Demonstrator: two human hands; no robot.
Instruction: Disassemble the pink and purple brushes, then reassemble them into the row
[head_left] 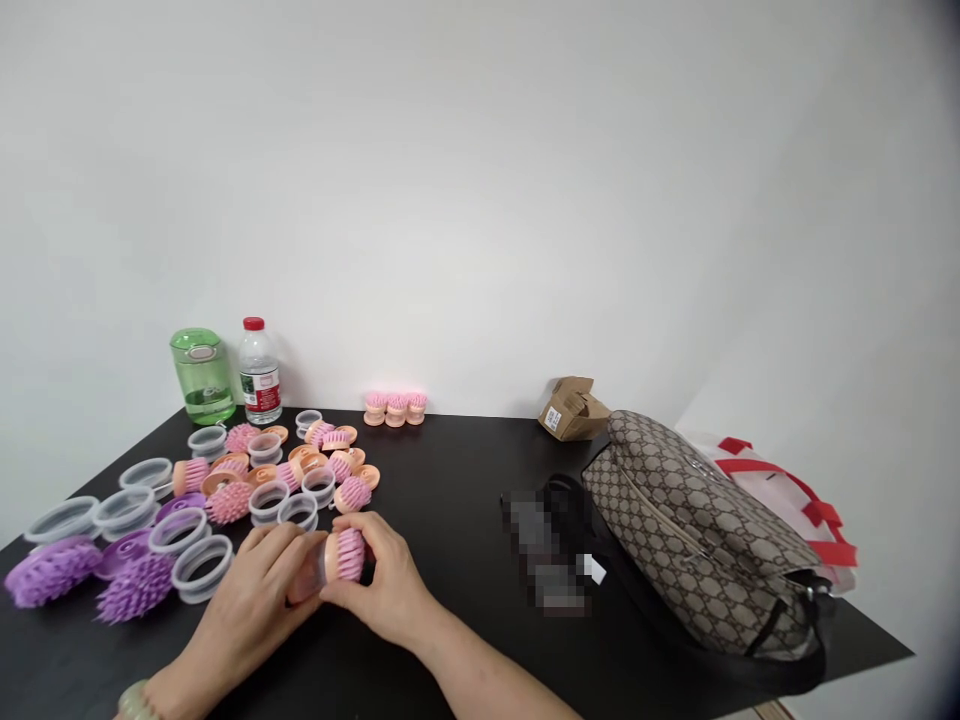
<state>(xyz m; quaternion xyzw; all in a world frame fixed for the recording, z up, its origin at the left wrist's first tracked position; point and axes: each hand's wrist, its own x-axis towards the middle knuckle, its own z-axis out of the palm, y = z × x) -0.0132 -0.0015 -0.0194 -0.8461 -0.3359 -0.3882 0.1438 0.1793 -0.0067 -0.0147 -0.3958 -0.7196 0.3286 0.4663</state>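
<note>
**Status:** Left grip (251, 600) and right grip (382, 585) are pressed together from either side on one pink brush (346, 555), held just above the bench (465, 520). What appears to be a clear ring (317, 565) sits at its left end, partly hidden by the fingers.

**Complete:** Three assembled brushes (395, 408) stand in a row at the far bench edge, straight beyond the grip.

**Outstanding:** Loose parts lie beyond and left of the grip: about eleven clear rings (298, 510), two purple heads (52, 570), two purple discs (124, 553), and roughly eight each of pink heads (229, 503) and peach bases (304, 458). Overlap prevents an exact count.

**Other items:** Right of the grip are one bag (697, 530) and one carton (574, 410). Far left stand one green flask (201, 378) and one water bottle (259, 375).
</note>
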